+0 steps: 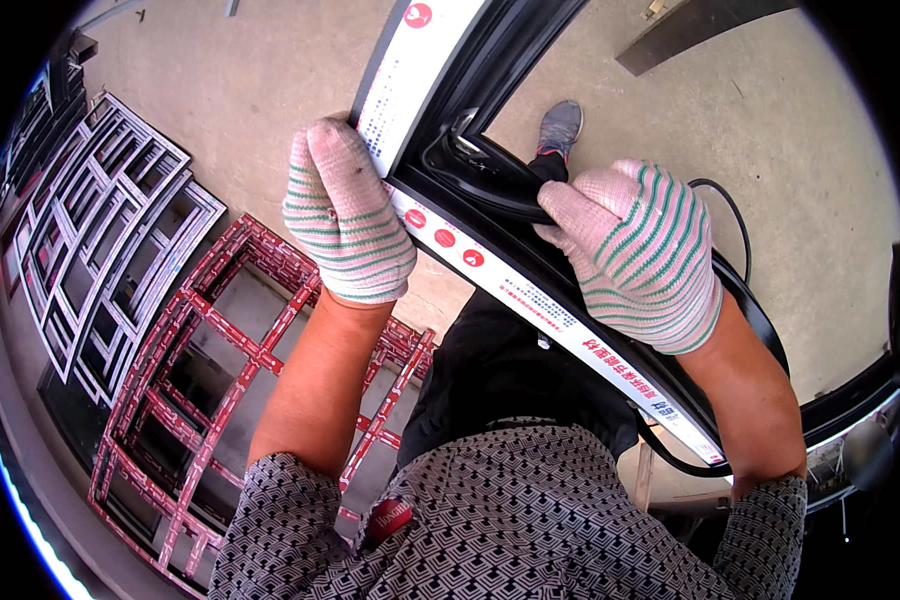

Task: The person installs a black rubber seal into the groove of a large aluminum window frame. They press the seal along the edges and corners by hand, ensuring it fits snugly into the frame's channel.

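A dark window frame [580, 335] with white printed protective film runs diagonally in front of me, its corner near the middle. My left hand [350, 220], in a pink glove with green stripes, is closed against the outer side of that corner, thumb and fingers together. My right hand [645, 250], in a matching glove, pinches a black rubber seal strip [505, 197] over the frame's inner channel, just right of the corner. The strip's loose length [742, 225] curves away behind the right wrist. My right fingertips are partly hidden beneath the hand.
Red-wrapped frames [235, 337] stand on the left, close to my left forearm. Pale-wrapped frames [155, 130] lean farther left. A grey shoe [561, 125] shows on the concrete floor [240, 60] beyond the frame. A dark metal piece [695, 35] lies at the far right.
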`<state>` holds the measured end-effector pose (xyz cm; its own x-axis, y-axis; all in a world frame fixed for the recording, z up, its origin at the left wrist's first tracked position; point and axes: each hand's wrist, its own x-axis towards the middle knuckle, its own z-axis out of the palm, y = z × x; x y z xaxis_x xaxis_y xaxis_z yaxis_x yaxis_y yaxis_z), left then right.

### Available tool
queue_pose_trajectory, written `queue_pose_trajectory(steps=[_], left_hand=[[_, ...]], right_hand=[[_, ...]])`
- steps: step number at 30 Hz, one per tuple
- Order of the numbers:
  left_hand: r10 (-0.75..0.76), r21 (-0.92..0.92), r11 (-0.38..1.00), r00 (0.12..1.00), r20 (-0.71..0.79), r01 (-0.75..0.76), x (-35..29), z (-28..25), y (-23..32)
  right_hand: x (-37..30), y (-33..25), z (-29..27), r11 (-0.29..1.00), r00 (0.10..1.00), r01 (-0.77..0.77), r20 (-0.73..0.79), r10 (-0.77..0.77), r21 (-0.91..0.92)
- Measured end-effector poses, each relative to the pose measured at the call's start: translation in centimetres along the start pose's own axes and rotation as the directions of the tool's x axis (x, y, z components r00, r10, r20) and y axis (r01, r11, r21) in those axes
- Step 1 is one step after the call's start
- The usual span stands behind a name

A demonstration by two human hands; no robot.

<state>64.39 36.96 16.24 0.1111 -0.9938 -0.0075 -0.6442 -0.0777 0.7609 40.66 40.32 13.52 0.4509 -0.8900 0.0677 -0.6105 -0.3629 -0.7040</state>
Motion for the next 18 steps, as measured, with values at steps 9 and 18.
queue_pose_trajectory(steps=[9,18], left_hand=[[-0.022,-0.108,0.994,0.999,-0.028,0.019,-0.3,0.4,0.1],[-0.026,-0.085,0.996,0.999,-0.034,0.023,0.2,0.8,0.6]], right_hand=[[0.5,-0.2,-0.4,0.997,0.998,-0.025,0.053,0.021,0.072],[1.1,0.3,-0.9,0.995,0.997,-0.018,0.072,0.011,0.097]])
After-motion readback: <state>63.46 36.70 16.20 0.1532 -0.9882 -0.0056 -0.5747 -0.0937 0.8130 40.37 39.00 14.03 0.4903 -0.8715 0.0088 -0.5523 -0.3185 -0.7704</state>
